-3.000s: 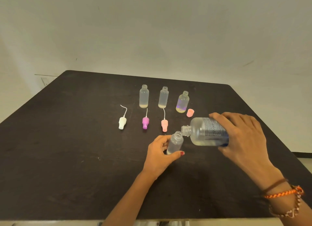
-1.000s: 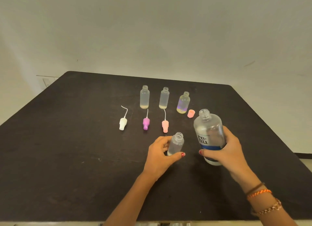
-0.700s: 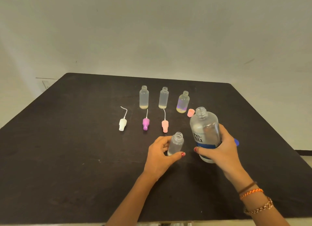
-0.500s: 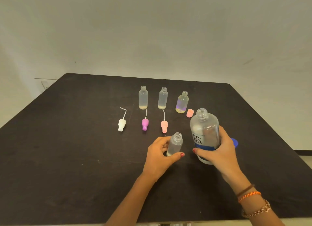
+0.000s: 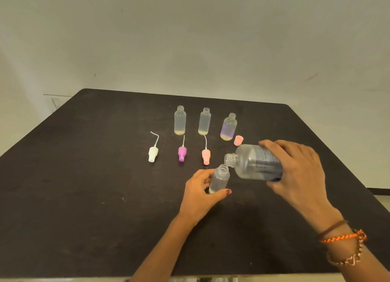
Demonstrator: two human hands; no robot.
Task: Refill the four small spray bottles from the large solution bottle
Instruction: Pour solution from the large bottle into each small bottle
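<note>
Now I see the right hand [image 5: 295,172] grasping the large solution bottle [image 5: 256,164], tipped toward the small spray bottle [image 5: 219,180] that the left hand [image 5: 198,193] grips upright on the table [image 5: 84,197].

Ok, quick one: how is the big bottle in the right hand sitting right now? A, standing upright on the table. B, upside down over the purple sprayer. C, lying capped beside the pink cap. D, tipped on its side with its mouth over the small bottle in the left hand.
D: the right hand holds the big bottle tipped sideways, its open mouth just above the small bottle that the left hand grips.
</note>
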